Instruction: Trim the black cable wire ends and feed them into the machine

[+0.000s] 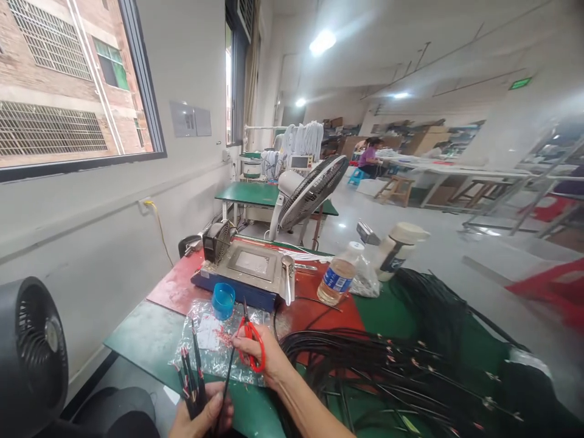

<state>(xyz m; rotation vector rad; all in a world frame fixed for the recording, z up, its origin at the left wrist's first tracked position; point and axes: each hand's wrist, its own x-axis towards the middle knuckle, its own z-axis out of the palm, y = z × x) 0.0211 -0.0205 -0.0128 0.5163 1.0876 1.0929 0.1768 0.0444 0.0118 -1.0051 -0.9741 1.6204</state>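
Observation:
My left hand (207, 410) is closed around several black cables (194, 380), whose stripped ends with red and white wires point up. One more black cable (229, 371) runs from it up to my right hand. My right hand (262, 350) grips red-handled scissors (250, 347), blades pointing away, and its thumb and finger meet at that cable's tip. Beneath both hands lies a clear plastic bag (214, 362) with small red scraps (223, 334) on it. A blue cup (223, 301) stands just beyond, at the bag's far edge.
A soldering pot (250, 267) with a metal spoon (288, 280) sits behind the cup. Right of it are a bottle (337, 277) and a white jug (401, 249). Black cable bundles (365, 353) cover the right side. Fans stand at left (39, 340) and behind (312, 191).

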